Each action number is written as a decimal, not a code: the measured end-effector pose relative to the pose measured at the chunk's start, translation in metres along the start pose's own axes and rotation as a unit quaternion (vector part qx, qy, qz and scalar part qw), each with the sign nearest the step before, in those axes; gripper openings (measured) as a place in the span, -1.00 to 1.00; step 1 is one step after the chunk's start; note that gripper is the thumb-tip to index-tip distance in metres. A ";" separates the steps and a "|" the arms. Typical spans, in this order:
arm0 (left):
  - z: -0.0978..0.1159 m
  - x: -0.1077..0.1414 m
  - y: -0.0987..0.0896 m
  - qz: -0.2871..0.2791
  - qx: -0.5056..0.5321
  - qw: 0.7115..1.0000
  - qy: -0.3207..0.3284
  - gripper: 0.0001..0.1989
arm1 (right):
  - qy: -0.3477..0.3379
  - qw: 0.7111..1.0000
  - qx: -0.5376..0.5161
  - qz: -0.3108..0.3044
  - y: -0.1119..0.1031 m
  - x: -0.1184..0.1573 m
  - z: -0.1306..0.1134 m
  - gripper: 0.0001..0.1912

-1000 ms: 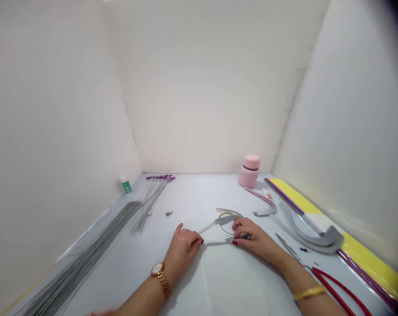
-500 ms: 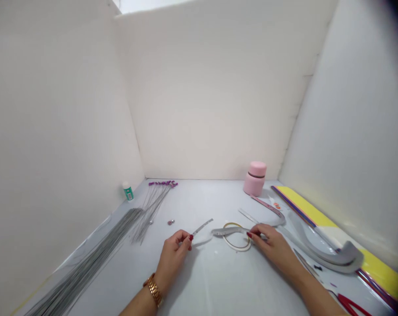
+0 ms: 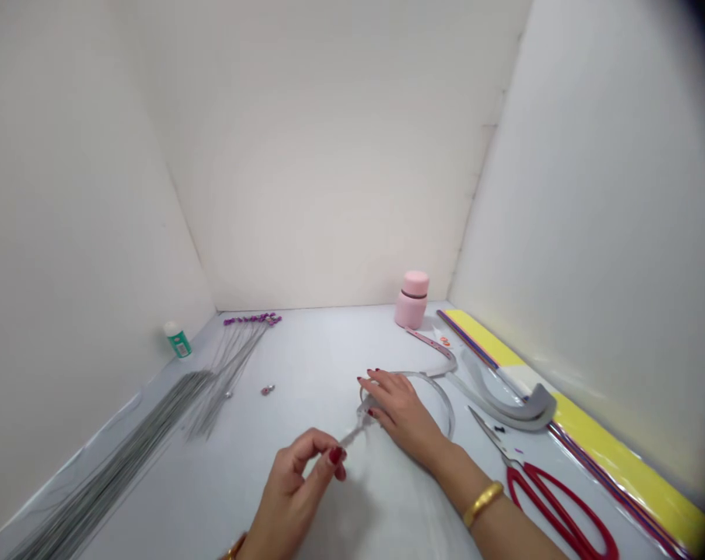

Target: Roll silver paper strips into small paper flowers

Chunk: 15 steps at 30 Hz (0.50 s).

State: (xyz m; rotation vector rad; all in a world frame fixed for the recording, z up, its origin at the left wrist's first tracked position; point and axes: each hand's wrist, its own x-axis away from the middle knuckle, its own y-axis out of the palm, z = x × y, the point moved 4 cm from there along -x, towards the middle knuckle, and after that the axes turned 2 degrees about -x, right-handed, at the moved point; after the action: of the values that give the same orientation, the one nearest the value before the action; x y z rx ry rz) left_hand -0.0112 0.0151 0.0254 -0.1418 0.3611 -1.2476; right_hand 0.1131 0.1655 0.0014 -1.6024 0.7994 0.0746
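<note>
My left hand (image 3: 294, 494) pinches a narrow silver strip (image 3: 352, 435) between thumb and fingers, close to my body. The strip runs up to my right hand (image 3: 402, 412), whose fingers press on it where it joins a wide, thin loop (image 3: 445, 404) lying on the white table. The loop curves out past my right wrist. A gold watch band shows at the bottom edge on my left wrist, and a gold bangle (image 3: 483, 503) circles my right forearm.
Red-handled scissors (image 3: 553, 509) and curved grey strips (image 3: 504, 400) lie to the right, beside yellow sheets (image 3: 614, 451). A pink jar (image 3: 411, 300) stands at the back. Left of the hands are grey wires (image 3: 113, 467), purple-tipped wires (image 3: 250, 319), and a small bottle (image 3: 178, 341). White walls surround the table.
The view has swung right, bringing the scissors into full view. My right hand has moved left onto the strip, and my left hand has drawn back toward me. The loop looks wider.
</note>
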 end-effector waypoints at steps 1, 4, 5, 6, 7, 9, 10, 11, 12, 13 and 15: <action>0.006 0.003 0.003 -0.017 -0.013 1.000 0.023 -0.72 | -0.008 1.000 -0.001 -0.003 0.000 0.000 -0.001 -0.65; 0.023 0.012 0.011 -0.049 -0.049 0.991 0.111 -0.70 | -0.004 1.000 0.006 0.011 -0.002 0.000 0.003 -0.74; 0.026 0.015 0.013 -0.051 -0.061 0.988 0.129 -0.70 | 0.006 1.000 0.010 0.021 -0.003 0.001 0.007 -0.74; 0.029 0.018 0.013 -0.045 -0.072 0.987 0.140 -0.71 | 0.018 0.999 0.016 0.032 -0.005 0.002 0.013 -0.73; 0.030 0.020 0.013 -0.031 -0.078 0.986 0.144 -0.72 | 0.032 0.998 0.021 0.042 -0.006 0.003 0.019 -0.73; 0.029 0.024 0.011 0.013 -0.072 0.989 0.125 -0.74 | 0.060 0.996 0.032 0.060 -0.007 0.005 0.031 -0.72; 0.025 0.024 0.010 0.029 -0.056 0.993 0.097 -0.75 | 0.076 0.994 0.037 0.071 -0.007 0.007 0.037 -0.72; 0.019 0.023 0.011 0.034 -0.027 0.998 0.048 -0.75 | 0.087 0.992 0.040 0.081 -0.008 0.008 0.042 -0.69; 0.009 0.020 0.012 0.020 0.016 0.999 -0.028 -0.72 | 0.095 0.991 0.041 0.089 -0.008 0.009 0.045 -0.64; -0.001 0.018 0.015 0.007 0.072 0.992 -0.100 -0.71 | 0.097 0.990 0.040 0.096 -0.008 0.009 0.045 -0.59; -0.020 0.013 0.019 -0.010 0.189 0.958 -0.217 -0.69 | 0.091 0.990 0.030 0.108 -0.010 0.011 0.038 -0.52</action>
State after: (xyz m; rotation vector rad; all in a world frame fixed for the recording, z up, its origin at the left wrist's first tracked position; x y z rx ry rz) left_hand 0.0026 0.0113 -0.0019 -0.0877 -0.2604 -1.2441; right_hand 0.1417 0.1945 -0.0035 -1.4749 1.1057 0.0584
